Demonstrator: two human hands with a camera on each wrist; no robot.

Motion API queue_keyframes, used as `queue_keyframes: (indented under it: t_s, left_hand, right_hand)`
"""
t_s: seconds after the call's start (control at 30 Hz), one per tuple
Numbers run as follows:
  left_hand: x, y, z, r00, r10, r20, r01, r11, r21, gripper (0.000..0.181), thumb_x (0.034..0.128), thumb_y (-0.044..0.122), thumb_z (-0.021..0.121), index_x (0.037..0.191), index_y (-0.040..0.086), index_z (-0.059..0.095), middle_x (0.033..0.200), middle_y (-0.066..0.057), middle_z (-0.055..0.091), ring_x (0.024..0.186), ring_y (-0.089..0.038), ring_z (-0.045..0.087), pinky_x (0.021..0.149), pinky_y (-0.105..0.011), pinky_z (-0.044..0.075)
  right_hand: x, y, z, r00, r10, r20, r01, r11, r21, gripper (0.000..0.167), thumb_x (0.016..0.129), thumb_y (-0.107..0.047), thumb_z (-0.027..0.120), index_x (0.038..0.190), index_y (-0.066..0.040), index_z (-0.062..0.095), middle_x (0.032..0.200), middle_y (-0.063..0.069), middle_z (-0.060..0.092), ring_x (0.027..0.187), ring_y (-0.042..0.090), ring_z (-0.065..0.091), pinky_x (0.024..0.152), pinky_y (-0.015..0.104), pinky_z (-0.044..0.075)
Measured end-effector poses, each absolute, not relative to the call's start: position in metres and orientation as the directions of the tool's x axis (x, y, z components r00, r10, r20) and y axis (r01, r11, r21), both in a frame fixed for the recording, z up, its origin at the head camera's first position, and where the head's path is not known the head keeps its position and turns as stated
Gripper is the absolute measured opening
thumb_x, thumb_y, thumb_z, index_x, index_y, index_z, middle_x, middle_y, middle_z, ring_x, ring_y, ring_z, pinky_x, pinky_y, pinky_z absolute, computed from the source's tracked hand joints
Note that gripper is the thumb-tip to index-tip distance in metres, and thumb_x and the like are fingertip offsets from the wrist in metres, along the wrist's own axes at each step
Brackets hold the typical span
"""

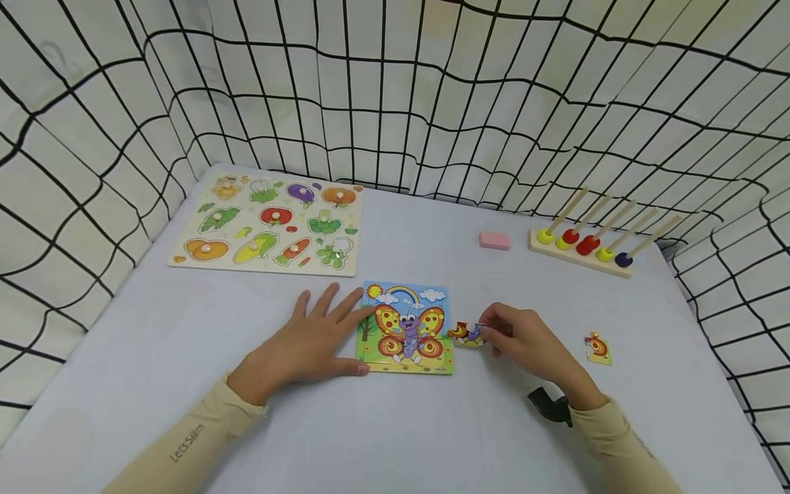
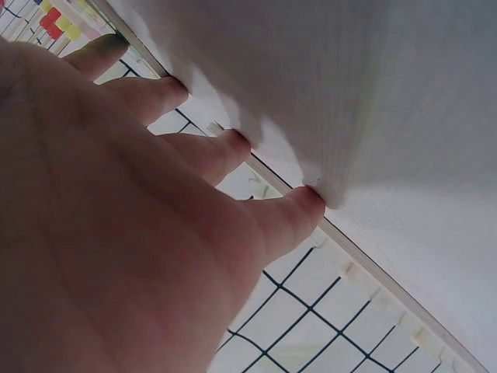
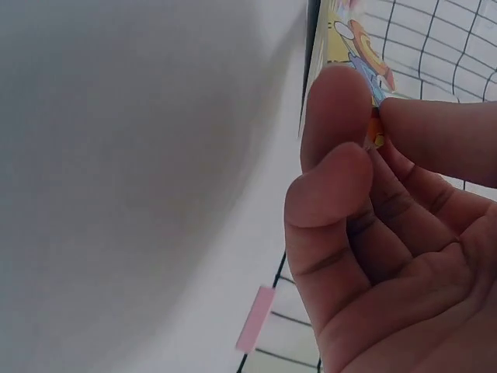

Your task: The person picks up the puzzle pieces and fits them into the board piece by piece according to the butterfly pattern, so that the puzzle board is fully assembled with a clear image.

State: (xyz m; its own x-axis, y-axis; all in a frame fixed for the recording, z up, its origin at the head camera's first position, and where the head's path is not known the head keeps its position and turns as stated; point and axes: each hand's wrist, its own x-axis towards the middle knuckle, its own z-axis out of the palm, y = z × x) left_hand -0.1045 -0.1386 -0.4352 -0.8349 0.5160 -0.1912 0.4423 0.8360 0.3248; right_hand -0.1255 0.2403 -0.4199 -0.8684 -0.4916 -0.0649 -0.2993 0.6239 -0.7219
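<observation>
A square butterfly jigsaw board lies on the white table. Spread flat at its left side, my left hand touches the board's edge with thumb and index finger; its other fingertips rest on the table. A jigsaw piece with yellow, brown and purple print is pinched between the thumb and fingers of my right hand, just right of the board. In the right wrist view the fingers partly cover this piece. Another jigsaw piece with an orange swirl lies on the table to the right of my right hand.
A vegetable peg puzzle lies at the back left. A pink block sits behind the right hand, beside a wooden bead-stacking rack with upright sticks. Black netting over white walls encloses the table's back and sides.
</observation>
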Motion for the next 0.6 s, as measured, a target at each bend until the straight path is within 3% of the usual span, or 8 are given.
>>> queue_keyframes:
  t_s: [0.23, 0.6]
  left_hand:
    - [-0.105, -0.138, -0.436, -0.835, 0.517, -0.19, 0.442, 0.834, 0.33, 0.1, 0.0888, 0.067, 0.077, 0.167, 0.019, 0.04, 0.177, -0.015, 0.021, 0.16, -0.051, 0.009, 0.118, -0.081, 0.008]
    - [-0.104, -0.138, -0.435, -0.833, 0.522, -0.184, 0.45, 0.832, 0.326, 0.099, 0.0902, 0.067, 0.076, 0.167, 0.018, 0.039, 0.177, -0.014, 0.02, 0.16, -0.051, 0.01, 0.118, -0.081, 0.009]
  right_hand:
    - [-0.126, 0.231, -0.422, -0.856, -0.515, -0.039, -0.337, 0.614, -0.714, 0.005, 0.104, -0.004, 0.069, 0.108, -0.007, 0.067, 0.081, -0.001, 0.067, 0.066, 0.013, 0.063, 0.062, 0.028, 0.05]
    - [-0.126, 0.213, -0.413, -0.841, -0.541, -0.017, -0.352, 0.57, -0.743, 0.005, 0.104, -0.004, 0.069, 0.109, -0.007, 0.068, 0.088, 0.003, 0.07, 0.068, 0.014, 0.064, 0.062, 0.029, 0.054]
